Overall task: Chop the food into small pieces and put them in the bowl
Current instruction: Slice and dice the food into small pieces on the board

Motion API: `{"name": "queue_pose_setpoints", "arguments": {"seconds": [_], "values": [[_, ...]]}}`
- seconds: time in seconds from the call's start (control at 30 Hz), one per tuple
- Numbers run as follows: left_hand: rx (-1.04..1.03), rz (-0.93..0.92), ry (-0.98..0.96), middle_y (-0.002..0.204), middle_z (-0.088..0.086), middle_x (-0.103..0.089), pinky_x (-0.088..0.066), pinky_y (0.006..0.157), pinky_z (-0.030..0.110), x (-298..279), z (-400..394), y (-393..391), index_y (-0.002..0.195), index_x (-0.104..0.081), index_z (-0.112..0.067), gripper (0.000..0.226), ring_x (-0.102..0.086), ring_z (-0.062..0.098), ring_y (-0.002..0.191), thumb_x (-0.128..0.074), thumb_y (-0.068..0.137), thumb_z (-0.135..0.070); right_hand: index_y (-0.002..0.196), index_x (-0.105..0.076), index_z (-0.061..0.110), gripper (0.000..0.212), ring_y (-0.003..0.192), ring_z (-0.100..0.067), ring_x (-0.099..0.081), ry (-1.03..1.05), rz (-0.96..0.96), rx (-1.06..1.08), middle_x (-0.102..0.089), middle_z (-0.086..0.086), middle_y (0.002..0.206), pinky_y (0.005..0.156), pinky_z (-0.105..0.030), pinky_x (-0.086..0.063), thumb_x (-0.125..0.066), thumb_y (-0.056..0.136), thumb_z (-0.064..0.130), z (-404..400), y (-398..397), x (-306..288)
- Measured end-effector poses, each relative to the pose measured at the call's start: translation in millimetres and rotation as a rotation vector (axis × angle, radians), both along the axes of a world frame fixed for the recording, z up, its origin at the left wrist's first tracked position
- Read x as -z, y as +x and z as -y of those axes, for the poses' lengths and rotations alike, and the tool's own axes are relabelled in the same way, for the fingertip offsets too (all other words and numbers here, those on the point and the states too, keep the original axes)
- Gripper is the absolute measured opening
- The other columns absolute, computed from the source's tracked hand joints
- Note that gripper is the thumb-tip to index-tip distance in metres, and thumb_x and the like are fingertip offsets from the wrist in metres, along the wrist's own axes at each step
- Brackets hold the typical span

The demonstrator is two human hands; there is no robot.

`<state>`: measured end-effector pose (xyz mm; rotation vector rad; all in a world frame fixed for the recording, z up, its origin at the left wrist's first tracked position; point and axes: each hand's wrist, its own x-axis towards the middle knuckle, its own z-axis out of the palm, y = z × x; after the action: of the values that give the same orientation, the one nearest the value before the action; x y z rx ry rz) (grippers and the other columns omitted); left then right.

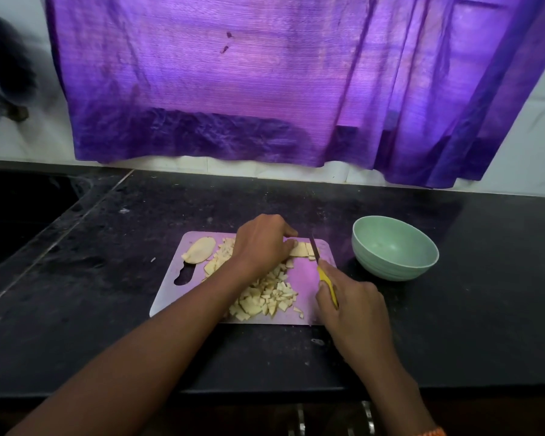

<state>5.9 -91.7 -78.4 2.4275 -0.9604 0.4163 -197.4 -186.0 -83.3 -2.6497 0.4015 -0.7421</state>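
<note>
A pale cutting board [170, 297] lies on the black counter. On it my left hand [263, 243] holds down a flat strip of pale yellow food [301, 249] with curled fingertips. My right hand [351, 305] grips a yellow-handled knife [323, 273]; its dark blade rests on the right end of that strip. A heap of small chopped pieces [266, 298] sits at the board's front middle, more pieces lie behind my left wrist, and an uncut slice [200, 249] lies at the board's far left. An empty light green bowl [394, 250] stands right of the board.
A purple curtain [265, 83] hangs over the wall behind the counter [453, 309]. A dark sunken basin [16, 221] lies at the left. A dark blurred object [4, 73] sits at the upper left. The counter's front edge runs below my forearms.
</note>
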Motion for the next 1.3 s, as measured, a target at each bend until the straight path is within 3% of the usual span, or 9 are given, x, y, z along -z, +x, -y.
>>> {"name": "queue_pose_setpoints", "arguments": {"seconds": [0.4, 0.6, 0.77, 0.9, 1.17, 1.3], "values": [[0.026, 0.005, 0.017, 0.110, -0.012, -0.080, -0.039, 0.060, 0.026, 1.3, -2.6, 2.3, 0.118, -0.082, -0.029, 0.023, -0.070, 0.011, 0.097, -0.075, 0.098, -0.039, 0.145, -0.055, 0.035, 0.045, 0.084, -0.038, -0.063, -0.083, -0.067, -0.002, -0.071, -0.016, 0.092, 0.066, -0.041, -0.045, -0.050, 0.101, 0.035, 0.8, 25.7, -2.5], [0.025, 0.000, 0.024, 0.106, -0.013, -0.080, -0.050, 0.066, 0.028, 2.7, -3.7, 2.2, 0.114, -0.083, -0.029, 0.022, -0.070, 0.011, 0.093, -0.075, 0.097, -0.041, 0.145, -0.053, 0.034, 0.042, 0.091, -0.029, -0.062, -0.119, -0.168, -0.002, -0.068, -0.009, 0.102, 0.065, -0.035, -0.032, -0.045, 0.105, 0.034, -3.2, 28.1, -9.5], [-0.022, -0.032, 0.065, 0.087, -0.013, -0.078, -0.058, 0.064, 0.031, 0.2, -2.3, 1.6, 0.098, -0.085, -0.031, 0.034, -0.067, 0.009, 0.074, -0.076, 0.086, -0.061, 0.139, -0.057, 0.033, 0.037, 0.090, -0.028, -0.062, -0.094, -0.184, -0.024, -0.066, -0.007, 0.101, 0.065, -0.034, -0.034, -0.045, 0.104, 0.030, -5.5, 29.2, -12.9], [-0.062, 0.003, 0.090, 0.075, -0.011, -0.075, -0.056, 0.060, 0.030, 0.6, 2.4, -1.7, 0.094, -0.085, -0.027, 0.037, -0.064, 0.009, 0.065, -0.077, 0.085, -0.062, 0.141, -0.056, 0.034, 0.039, 0.088, -0.028, -0.062, -0.068, -0.172, -0.031, -0.067, -0.006, 0.100, 0.065, -0.036, -0.037, -0.045, 0.103, 0.034, -3.0, 24.2, -7.8], [-0.064, 0.062, 0.103, 0.084, -0.010, -0.078, -0.057, 0.063, 0.031, 3.4, 3.3, -1.5, 0.098, -0.085, -0.027, 0.038, -0.067, 0.011, 0.074, -0.076, 0.087, -0.062, 0.145, -0.054, 0.038, 0.043, 0.081, -0.025, -0.064, -0.006, -0.126, -0.034, -0.070, -0.004, 0.090, 0.070, -0.040, -0.050, -0.047, 0.103, 0.042, -5.0, -13.0, 2.7], [-0.020, 0.044, 0.078, 0.098, -0.012, -0.080, -0.042, 0.057, 0.026, 1.4, 0.7, 0.8, 0.112, -0.084, -0.030, 0.035, -0.069, 0.011, 0.083, -0.076, 0.091, -0.057, 0.147, -0.054, 0.036, 0.044, 0.072, -0.026, -0.062, -0.015, -0.065, -0.039, -0.069, -0.004, 0.081, 0.065, -0.039, -0.048, -0.049, 0.103, 0.038, -7.4, -15.6, 0.5]]}}
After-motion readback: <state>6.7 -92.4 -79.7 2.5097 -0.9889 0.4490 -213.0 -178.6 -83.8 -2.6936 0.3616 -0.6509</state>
